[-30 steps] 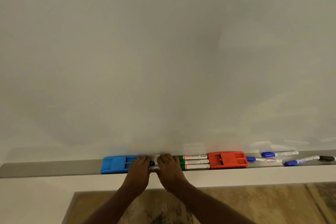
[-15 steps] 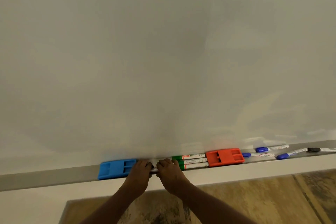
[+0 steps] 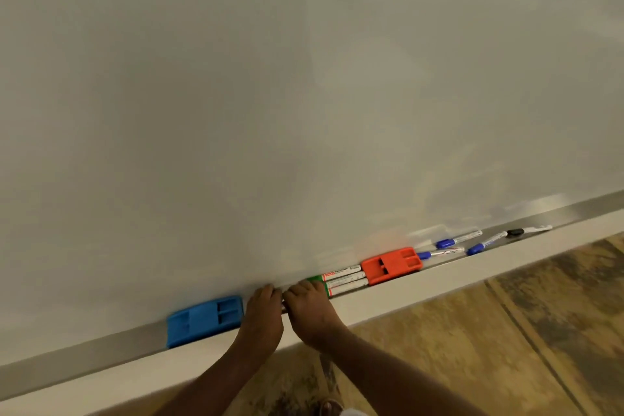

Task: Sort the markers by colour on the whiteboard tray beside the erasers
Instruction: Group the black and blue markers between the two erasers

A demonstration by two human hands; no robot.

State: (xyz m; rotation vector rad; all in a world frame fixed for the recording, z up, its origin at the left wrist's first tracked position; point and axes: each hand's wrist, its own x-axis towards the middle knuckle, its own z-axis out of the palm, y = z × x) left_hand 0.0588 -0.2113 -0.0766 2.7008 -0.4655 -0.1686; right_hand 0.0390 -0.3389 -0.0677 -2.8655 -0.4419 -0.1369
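Observation:
My left hand (image 3: 263,314) and my right hand (image 3: 310,311) rest side by side on the metal whiteboard tray (image 3: 84,355), fingers curled down. Only a sliver of a marker (image 3: 284,308) shows between them; the rest is hidden under the hands. A blue eraser (image 3: 206,319) touches my left hand. Three green markers (image 3: 344,280) lie stacked from my right hand to the orange-red eraser (image 3: 391,263). Beyond it lie three blue-capped markers (image 3: 457,240) and one black-capped marker (image 3: 526,231), scattered at angles.
The whiteboard (image 3: 304,111) fills the upper view. A white ledge (image 3: 439,284) runs below the tray. Brown patterned floor (image 3: 506,331) lies beneath. The tray stretch left of the blue eraser holds nothing.
The view has tilted and shifted, so the tray now slopes up to the right. Both hands stay at the same spot between the blue eraser and the green markers.

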